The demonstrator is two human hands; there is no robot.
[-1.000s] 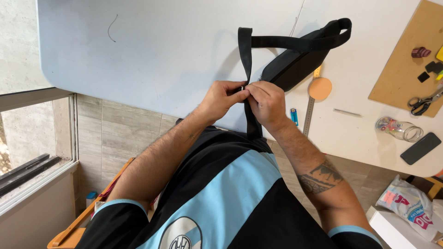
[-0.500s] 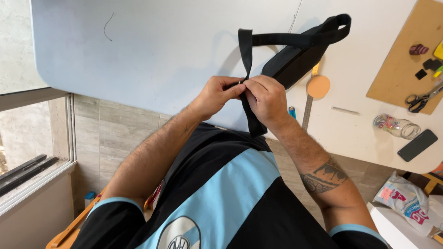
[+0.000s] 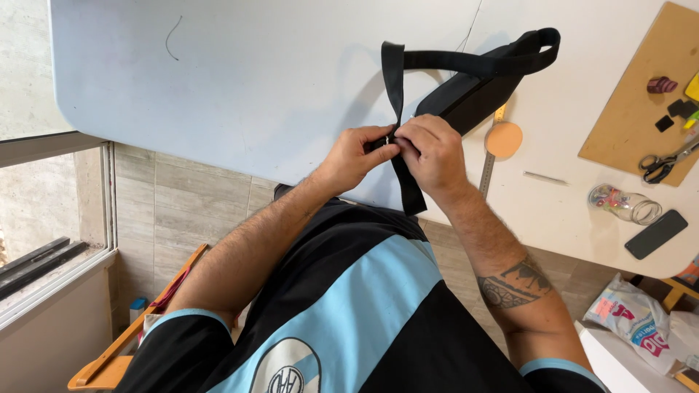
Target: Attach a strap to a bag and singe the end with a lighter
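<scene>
Little has shifted since the earlier frame: both hands stay pinched on the black strap point(image 3: 405, 178) at the near edge of the white bench point(image 3: 240, 80). Left hand point(image 3: 355, 154) and right hand point(image 3: 431, 149) grip it fingertip to fingertip. Its far end loops over a black pouch point(image 3: 466, 98). Scissors point(image 3: 666, 161) lie far right.

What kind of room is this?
Probably a home craft or sewing corner: both hands work a black strap over a white table, with scissors on a cardboard mat and a metal ruler nearby.
</scene>
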